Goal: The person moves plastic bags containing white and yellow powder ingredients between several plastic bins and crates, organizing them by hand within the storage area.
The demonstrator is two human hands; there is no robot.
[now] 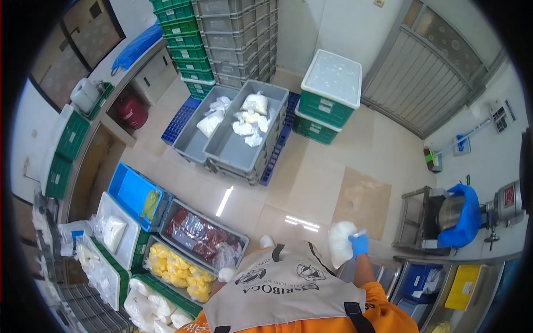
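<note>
My right hand [359, 244], in a blue glove, grips the gathered neck of a clear plastic bag of white powder [342, 243]. The bag hangs above the tiled floor, to the right of my apron. On the left, a bit of bare forearm [216, 287] meets a rounded white shape [227, 274]. I cannot tell whether that shape is my left hand in a glove or something it holds. Close by stand a crate of yellow bags [177, 266] and a grey crate [245, 243] with dark red, plastic-wrapped contents.
Grey crates [214, 160] holding white bags stand on a blue pallet [180, 120]. Behind rise stacked crates [237, 41]. Lidded green crates [327, 106] sit near the door [416, 70]. At right are a mixer [506, 202] and a steel shelf [437, 287]. White bags [145, 306] lie lower left.
</note>
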